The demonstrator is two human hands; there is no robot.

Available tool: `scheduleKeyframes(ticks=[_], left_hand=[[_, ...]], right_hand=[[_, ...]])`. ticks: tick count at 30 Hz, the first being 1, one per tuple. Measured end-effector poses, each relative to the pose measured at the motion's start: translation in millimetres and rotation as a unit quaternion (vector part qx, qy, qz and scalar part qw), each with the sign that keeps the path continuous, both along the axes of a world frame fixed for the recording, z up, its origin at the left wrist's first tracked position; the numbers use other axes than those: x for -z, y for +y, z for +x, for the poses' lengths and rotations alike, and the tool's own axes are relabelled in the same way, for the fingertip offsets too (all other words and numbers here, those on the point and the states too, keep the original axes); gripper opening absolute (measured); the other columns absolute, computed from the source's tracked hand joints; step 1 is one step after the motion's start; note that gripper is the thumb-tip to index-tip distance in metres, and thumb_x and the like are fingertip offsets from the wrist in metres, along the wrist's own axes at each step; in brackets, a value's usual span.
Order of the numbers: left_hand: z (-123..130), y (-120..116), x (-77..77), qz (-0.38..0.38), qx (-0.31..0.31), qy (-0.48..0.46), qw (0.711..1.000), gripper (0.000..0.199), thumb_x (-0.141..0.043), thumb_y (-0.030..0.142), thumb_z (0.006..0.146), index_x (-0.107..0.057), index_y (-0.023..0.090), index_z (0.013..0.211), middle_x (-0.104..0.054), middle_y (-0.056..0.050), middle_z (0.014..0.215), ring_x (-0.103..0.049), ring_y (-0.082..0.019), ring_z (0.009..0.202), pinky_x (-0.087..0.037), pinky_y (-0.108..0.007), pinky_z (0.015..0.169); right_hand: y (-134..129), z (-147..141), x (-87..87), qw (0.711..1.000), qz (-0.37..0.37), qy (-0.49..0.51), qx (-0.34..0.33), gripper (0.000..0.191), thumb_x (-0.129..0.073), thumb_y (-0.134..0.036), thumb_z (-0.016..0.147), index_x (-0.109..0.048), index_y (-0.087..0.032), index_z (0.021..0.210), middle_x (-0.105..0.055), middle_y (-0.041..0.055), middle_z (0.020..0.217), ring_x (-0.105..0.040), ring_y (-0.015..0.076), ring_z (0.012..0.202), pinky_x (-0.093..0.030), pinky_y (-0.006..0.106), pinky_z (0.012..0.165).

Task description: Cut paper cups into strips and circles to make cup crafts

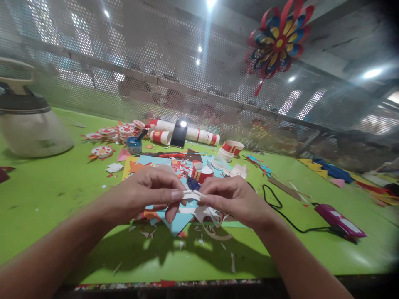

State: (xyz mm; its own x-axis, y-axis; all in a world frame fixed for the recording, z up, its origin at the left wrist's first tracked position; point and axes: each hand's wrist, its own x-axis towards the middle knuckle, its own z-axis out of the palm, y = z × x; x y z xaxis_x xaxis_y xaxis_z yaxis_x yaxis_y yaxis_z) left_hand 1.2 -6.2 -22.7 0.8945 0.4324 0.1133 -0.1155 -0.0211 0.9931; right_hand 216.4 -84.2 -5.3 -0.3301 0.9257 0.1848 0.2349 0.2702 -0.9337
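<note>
Your left hand (pixel 149 192) and right hand (pixel 235 200) pinch a white strip (pixel 190 194) between them, above blue paper (pixel 175 224). Bare worktop (pixel 56 182) spreads to your left; its near edge lies on your side of scattered scraps (pixel 232 263).

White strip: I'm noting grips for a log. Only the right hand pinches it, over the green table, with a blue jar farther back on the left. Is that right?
Not quite: the head view shows the left hand pinching the white strip too, along with the right hand. The green table and blue jar are as you say.
</note>
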Motion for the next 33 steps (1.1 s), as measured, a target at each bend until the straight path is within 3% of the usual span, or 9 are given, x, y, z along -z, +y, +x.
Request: scheduleKeyframes(ticks=[6,11,16,33], left_hand=[[1.3,0.3,-1.0,-0.013,0.008,-0.003,1.0,0.019,-0.061,0.027,0.086,-0.072,0.014,0.079,-0.065,-0.001,0.058,-0.049,-0.006,0.05,-0.033,-0.015,0.046],[2.2,0.4,-0.4,0.018,0.024,0.015,0.999,0.021,-0.06,0.028,0.086,-0.071,0.012,0.076,-0.062,-0.001,0.054,-0.047,-0.007,0.048,-0.032,-0.017,0.043],[1.9,-0.3,0.5,0.049,0.036,0.019,0.998,0.023,-0.058,0.027,0.086,-0.07,0.01,0.075,-0.058,-0.001,0.053,-0.047,-0.008,0.046,-0.032,-0.018,0.041],[1.0,-0.5,3.8,0.011,0.055,0.037,0.998,0.021,-0.061,0.029,0.084,-0.071,0.012,0.082,-0.056,0.0,0.053,-0.049,-0.01,0.048,-0.039,-0.02,0.046]], right_hand=[[1.8,2.8,1.4,0.999,0.027,-0.004,-0.044,0.014,-0.065,-0.02,0.084,-0.072,-0.012,0.074,-0.061,0.0022,0.067,-0.053,0.0112,0.062,-0.041,0.024,0.055],[0.8,3.4,0.8,0.996,0.043,-0.01,-0.075,0.012,-0.066,-0.017,0.082,-0.073,-0.013,0.074,-0.06,0.0024,0.066,-0.052,0.0128,0.062,-0.042,0.027,0.057],[0.1,3.4,-0.1,0.995,0.025,-0.012,-0.092,0.011,-0.067,-0.017,0.081,-0.073,-0.014,0.072,-0.062,0.0026,0.066,-0.052,0.0137,0.064,-0.042,0.03,0.061],[0.4,5.4,0.8,0.994,0.008,-0.013,-0.109,0.014,-0.067,-0.021,0.081,-0.073,-0.015,0.071,-0.063,0.0028,0.066,-0.053,0.014,0.064,-0.043,0.033,0.067]])
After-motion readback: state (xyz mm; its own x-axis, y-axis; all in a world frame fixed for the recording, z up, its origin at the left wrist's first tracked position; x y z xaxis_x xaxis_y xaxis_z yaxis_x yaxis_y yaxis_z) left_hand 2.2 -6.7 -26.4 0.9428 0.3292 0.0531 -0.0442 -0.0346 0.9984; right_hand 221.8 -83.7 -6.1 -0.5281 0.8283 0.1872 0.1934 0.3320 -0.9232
